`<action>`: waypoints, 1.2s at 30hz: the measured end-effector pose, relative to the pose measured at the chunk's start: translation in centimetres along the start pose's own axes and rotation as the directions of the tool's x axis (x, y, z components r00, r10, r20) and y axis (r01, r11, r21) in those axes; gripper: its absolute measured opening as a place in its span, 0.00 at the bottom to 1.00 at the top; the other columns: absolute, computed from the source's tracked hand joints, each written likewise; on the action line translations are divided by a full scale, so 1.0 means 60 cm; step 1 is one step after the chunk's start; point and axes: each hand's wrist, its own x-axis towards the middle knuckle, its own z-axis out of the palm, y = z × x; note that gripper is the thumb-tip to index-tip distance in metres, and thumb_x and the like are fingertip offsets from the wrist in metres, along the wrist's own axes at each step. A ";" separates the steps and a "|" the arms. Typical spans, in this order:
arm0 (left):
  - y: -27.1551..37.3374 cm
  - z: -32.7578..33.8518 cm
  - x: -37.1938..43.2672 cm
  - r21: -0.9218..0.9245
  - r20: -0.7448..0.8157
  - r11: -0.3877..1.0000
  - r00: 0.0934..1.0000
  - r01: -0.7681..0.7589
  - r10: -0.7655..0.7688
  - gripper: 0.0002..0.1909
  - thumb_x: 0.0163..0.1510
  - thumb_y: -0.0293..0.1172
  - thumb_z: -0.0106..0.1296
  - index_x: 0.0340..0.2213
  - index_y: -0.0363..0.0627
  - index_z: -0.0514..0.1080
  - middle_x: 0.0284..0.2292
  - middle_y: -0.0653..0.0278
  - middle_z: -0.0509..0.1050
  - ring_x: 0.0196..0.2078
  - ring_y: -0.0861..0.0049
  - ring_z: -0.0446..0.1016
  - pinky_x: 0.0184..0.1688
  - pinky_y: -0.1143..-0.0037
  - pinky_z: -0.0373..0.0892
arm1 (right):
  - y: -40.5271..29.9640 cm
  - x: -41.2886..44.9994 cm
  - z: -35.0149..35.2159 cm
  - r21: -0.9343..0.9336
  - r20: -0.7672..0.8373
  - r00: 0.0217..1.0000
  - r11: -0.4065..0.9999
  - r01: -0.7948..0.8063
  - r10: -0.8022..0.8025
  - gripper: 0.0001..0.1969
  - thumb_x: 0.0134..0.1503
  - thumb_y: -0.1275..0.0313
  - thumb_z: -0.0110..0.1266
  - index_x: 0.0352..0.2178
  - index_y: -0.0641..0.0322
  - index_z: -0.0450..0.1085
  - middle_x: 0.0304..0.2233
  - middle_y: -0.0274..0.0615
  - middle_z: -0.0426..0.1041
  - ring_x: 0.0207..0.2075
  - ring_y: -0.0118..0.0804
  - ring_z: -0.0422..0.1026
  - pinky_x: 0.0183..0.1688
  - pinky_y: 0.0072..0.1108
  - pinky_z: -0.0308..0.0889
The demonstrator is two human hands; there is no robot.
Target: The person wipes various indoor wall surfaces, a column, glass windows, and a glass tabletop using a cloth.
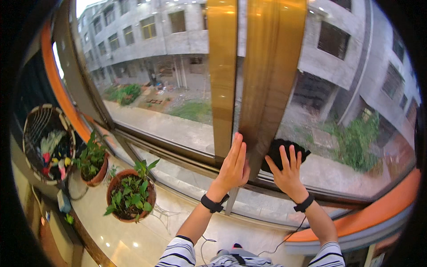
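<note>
My left hand is flat and upright against the brown metal frame of the sliding window, its fingers straight, side by side, and holding nothing. With fingers spread, my right hand presses a black cloth to the lower corner of the right window pane, beside that frame. The cloth bunches out behind the fingers and would-be edges under the palm are hidden. Both wrists wear black bands. Below my hands runs the lower window rail, with lower glass panels under it.
Potted plants in a round terracotta pot and a smaller pot stand at left. Beyond them is a basket of mixed items. Orange curved trim borders the right. A thin dark cable hangs near my right forearm.
</note>
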 end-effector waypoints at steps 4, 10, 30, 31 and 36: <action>-0.014 -0.044 -0.012 0.134 0.023 0.986 0.994 0.101 -0.105 0.36 0.43 0.17 0.43 0.56 0.24 0.49 0.57 0.30 0.50 0.60 0.36 0.50 0.60 0.54 0.51 | 0.022 -0.025 -0.009 0.067 0.029 0.996 0.994 0.084 -0.086 0.16 0.49 0.75 0.52 0.40 0.43 0.72 0.58 0.50 0.57 0.61 0.57 0.51 0.59 0.47 0.46; -0.107 -0.108 0.005 0.529 0.085 0.814 0.939 0.240 -0.332 0.35 0.45 0.13 0.41 0.58 0.29 0.50 0.58 0.38 0.48 0.59 0.45 0.51 0.60 0.60 0.49 | -0.004 0.006 -0.010 0.240 -0.045 0.999 0.970 0.020 -0.010 0.15 0.45 0.78 0.55 0.36 0.47 0.72 0.57 0.55 0.57 0.60 0.63 0.52 0.59 0.51 0.46; -0.143 -0.088 0.026 -0.339 0.394 0.853 0.883 0.397 -0.255 0.45 0.33 0.09 0.40 0.59 0.34 0.49 0.42 0.43 0.63 0.45 0.49 0.65 0.48 0.65 0.64 | -0.094 0.118 0.056 0.260 -0.371 0.791 0.872 -0.414 0.487 0.26 0.57 0.55 0.48 0.50 0.61 0.58 0.62 0.63 0.40 0.64 0.60 0.41 0.63 0.40 0.38; -0.143 -0.093 0.029 -0.345 0.411 0.847 0.876 0.404 -0.251 0.45 0.34 0.09 0.40 0.59 0.34 0.49 0.42 0.43 0.63 0.45 0.49 0.65 0.48 0.66 0.64 | -0.092 0.108 0.062 0.244 -0.368 0.782 0.864 -0.440 0.502 0.32 0.56 0.50 0.49 0.53 0.63 0.57 0.62 0.62 0.42 0.64 0.58 0.41 0.63 0.39 0.38; -0.138 -0.074 0.031 -0.385 0.433 0.837 0.877 0.388 -0.207 0.41 0.38 0.10 0.40 0.58 0.33 0.49 0.43 0.43 0.62 0.47 0.48 0.62 0.48 0.65 0.63 | -0.084 0.103 0.059 0.177 -0.426 0.782 0.889 -0.422 0.455 0.29 0.58 0.54 0.47 0.53 0.63 0.57 0.62 0.60 0.42 0.64 0.58 0.42 0.62 0.40 0.39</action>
